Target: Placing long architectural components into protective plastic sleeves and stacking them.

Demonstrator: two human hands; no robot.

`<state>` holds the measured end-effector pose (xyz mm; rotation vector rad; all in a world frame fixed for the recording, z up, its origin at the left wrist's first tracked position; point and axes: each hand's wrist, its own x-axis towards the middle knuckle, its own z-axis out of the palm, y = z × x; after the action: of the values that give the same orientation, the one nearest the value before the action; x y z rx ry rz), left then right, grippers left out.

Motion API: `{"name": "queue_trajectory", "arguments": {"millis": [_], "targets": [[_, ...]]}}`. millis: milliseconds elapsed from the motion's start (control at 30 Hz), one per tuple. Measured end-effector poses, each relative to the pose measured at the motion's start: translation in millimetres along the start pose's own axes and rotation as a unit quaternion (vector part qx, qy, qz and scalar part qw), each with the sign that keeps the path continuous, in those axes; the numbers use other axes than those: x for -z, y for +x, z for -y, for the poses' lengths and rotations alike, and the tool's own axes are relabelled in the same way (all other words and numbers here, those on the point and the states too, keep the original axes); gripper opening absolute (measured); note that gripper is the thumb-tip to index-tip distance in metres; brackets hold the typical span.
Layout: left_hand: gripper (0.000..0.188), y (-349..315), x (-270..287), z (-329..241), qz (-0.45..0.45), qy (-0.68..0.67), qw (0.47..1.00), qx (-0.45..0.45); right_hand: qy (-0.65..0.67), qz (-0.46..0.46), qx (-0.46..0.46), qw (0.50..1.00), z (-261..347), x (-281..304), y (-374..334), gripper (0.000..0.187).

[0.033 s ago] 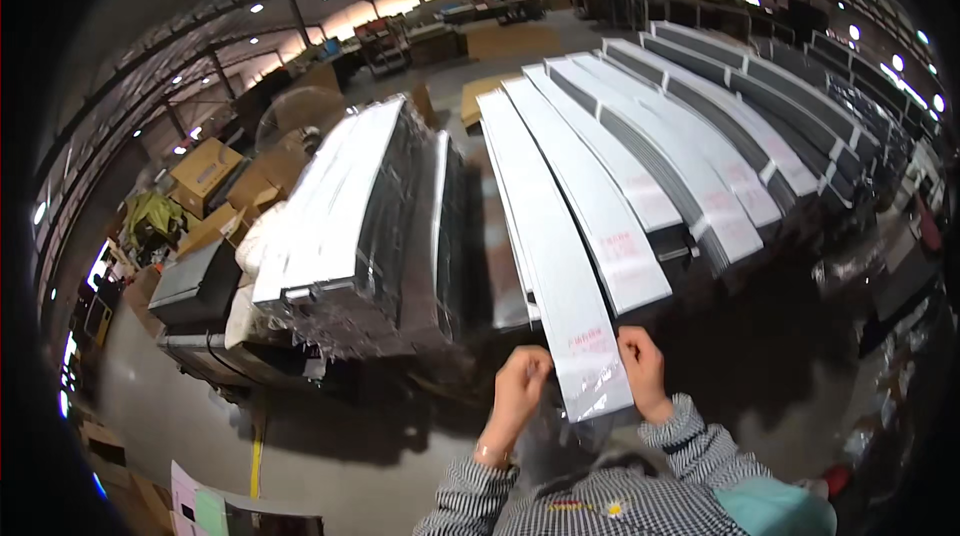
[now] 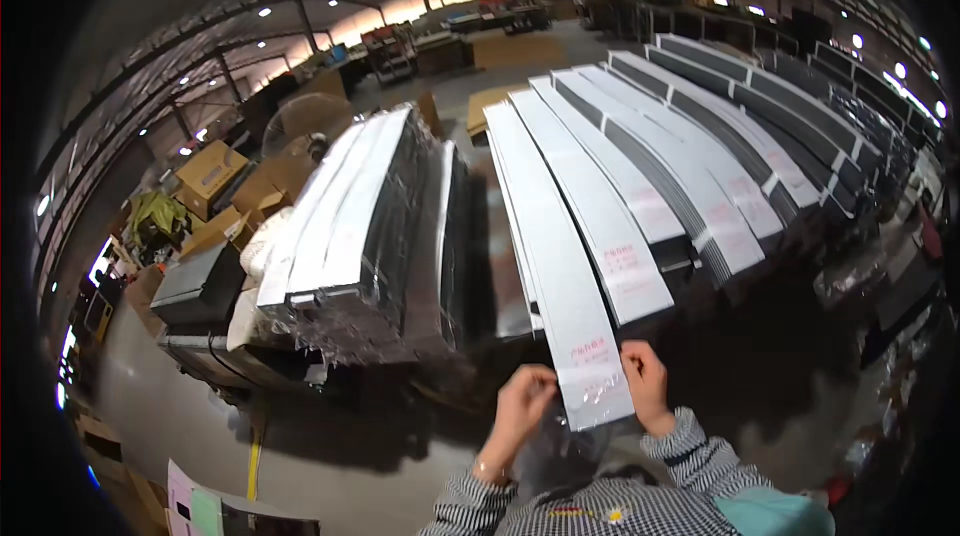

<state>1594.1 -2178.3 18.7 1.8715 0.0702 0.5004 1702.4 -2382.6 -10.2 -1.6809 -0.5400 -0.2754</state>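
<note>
A long white flat panel [image 2: 575, 306] with red print and shiny clear film at its near end reaches toward me. My left hand [image 2: 522, 404] is beside the panel's left edge near that end, thumb and fingers pinched; what they hold, if anything, is hidden. On the opposite edge my right hand [image 2: 650, 388] has its fingers curled against the panel's side, gripping it. Clear plastic hangs dimly below the panel's end. Another white panel [image 2: 625, 281] with red print lies just right of it.
More white and dark grey panels [image 2: 690, 171] lie in rows to the right. At left stands a film-wrapped stack of panels [image 2: 335, 206]. Cardboard boxes [image 2: 212, 176] and a dark case [image 2: 200, 286] are farther left. A yellow line [image 2: 255, 456] marks the floor.
The view has shifted slightly, so the panels sit a little lower. My left hand has moved slightly down, its fingers now pinched. My right hand stays at the panel's edge.
</note>
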Motion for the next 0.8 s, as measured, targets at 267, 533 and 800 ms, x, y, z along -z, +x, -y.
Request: {"name": "queue_trajectory", "arguments": {"millis": [267, 533, 800], "targets": [[0.029, -40.9, -4.8, 24.2, 0.065, -0.042, 0.995, 0.066, -0.02, -0.008, 0.069, 0.997, 24.4, 7.3, -3.2, 0.006], [0.011, 39.2, -12.1, 19.6, -0.115, -0.076, 0.99, -0.016, -0.007, -0.028, 0.028, 0.999, -12.7, -7.0, 21.2, 0.004], [0.002, 25.4, 5.3, 16.1, 0.03, 0.076, 0.997, -0.004, 0.041, 0.106, -0.124, 0.986, -6.5, 21.9, 18.9, 0.011]]}}
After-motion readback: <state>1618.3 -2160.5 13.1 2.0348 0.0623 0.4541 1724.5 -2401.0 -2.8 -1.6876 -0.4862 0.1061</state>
